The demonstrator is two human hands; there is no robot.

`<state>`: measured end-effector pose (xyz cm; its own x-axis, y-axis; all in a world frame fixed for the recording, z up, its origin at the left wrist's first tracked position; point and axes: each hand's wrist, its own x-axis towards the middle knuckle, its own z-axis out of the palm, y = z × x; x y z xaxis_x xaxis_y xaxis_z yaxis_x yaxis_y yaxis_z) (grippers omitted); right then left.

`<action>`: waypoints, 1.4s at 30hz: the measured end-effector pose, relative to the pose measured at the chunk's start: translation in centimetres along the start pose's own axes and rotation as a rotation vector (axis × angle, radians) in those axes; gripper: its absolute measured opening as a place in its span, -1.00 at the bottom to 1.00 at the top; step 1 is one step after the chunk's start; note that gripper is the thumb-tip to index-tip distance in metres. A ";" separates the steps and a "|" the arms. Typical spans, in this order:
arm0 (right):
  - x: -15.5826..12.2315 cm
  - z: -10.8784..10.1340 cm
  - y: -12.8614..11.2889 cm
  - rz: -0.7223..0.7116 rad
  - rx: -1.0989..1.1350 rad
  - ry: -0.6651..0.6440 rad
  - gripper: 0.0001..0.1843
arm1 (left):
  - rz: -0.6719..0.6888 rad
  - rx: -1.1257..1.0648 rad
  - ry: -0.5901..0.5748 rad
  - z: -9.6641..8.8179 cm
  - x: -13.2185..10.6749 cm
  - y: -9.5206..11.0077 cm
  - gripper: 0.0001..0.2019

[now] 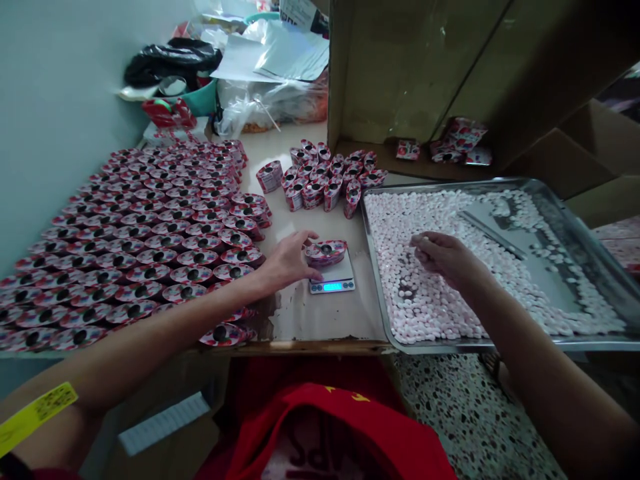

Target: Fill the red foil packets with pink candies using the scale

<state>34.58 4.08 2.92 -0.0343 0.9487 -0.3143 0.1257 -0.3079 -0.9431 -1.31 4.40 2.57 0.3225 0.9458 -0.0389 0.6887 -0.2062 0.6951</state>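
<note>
On a small digital scale point(332, 287) with a lit blue display stands a red-and-white printed packet point(327, 253), its open top facing up. My left hand point(290, 263) curves around the packet's left end, thumb in front and fingers behind. Over a metal tray point(383, 313) of small white candies point(450, 307), my right hand point(445, 257) is closed in a pinch. A pale bit, apparently one white candy point(425, 239), shows at its fingertips; any others inside the fingers are hidden.
Rows of standing packets point(150, 247) cover the table's left. A smaller packet group point(325, 177) stands behind the scale. A flat metal strip point(493, 235) lies in the tray. Behind is a cardboard box point(395, 73) with several packets; bags and papers point(273, 57) are piled at the back.
</note>
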 end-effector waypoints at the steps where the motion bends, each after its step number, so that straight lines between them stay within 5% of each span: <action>1: 0.1 0.8 -0.6 -0.003 0.017 -0.037 -0.44 | 0.006 0.007 0.003 0.1 0.0 0.0 -0.20; 7: 0.3 8.2 -5.4 -0.008 0.174 -0.335 -0.48 | 0.031 -0.034 -0.005 0.3 -0.2 -0.6 -0.48; 12: 0.9 12.0 -8.4 0.208 0.288 -0.494 -0.83 | 0.044 -0.138 0.017 -0.7 -0.9 -1.2 -0.55; 17: 1.6 12.6 -8.8 0.321 0.317 -0.496 -0.80 | 0.047 -0.164 0.045 -2.0 -1.7 -1.6 -0.47; 25: 1.5 13.3 -6.9 0.014 -0.005 -0.446 -0.64 | 0.057 -0.166 0.029 -2.2 -1.6 -1.9 -0.43; 36: 1.3 14.2 -6.3 -0.162 -0.348 -0.406 -0.52 | 0.067 -0.147 0.033 -1.9 -1.2 -2.7 -0.43; 42: 0.2 14.3 -6.8 -0.421 -0.891 -0.287 -0.64 | 0.108 -0.081 0.027 -2.0 -0.8 -2.4 -0.45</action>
<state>19.58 5.31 7.71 -0.4670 0.8784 -0.1010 0.7352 0.3223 -0.5963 -4.51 4.68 2.37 0.3739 0.9257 0.0575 0.5962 -0.2873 0.7497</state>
